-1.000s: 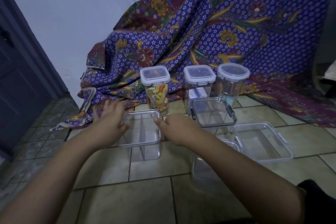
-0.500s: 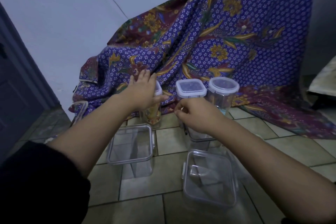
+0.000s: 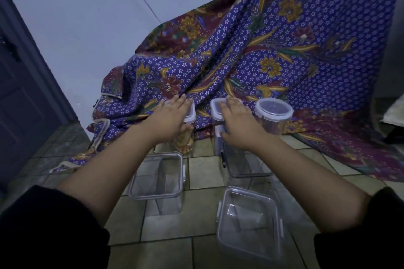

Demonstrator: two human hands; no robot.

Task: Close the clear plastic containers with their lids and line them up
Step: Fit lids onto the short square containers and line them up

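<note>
Three lidded clear containers stand in a back row against the cloth. My left hand (image 3: 172,116) lies over the lid of the left container (image 3: 186,137), which holds colourful pieces, with the thumb at its near side. My right hand (image 3: 237,123) covers the lid of the middle square container (image 3: 216,109), thumb on its front. The round container (image 3: 273,113) stands free at the right. Closer to me are a square container (image 3: 157,178) on the left, another (image 3: 247,165) partly under my right forearm, and a third (image 3: 249,225) nearest.
A purple patterned cloth (image 3: 284,54) drapes down behind the back row onto the tiled floor (image 3: 203,170). A dark door (image 3: 19,94) is at the left, a white wall (image 3: 87,17) behind. My forearms cross over the near containers.
Both hands left the near containers and reached forward to the back row; they now rest on the lids of the left and middle containers. The view has moved closer.
</note>
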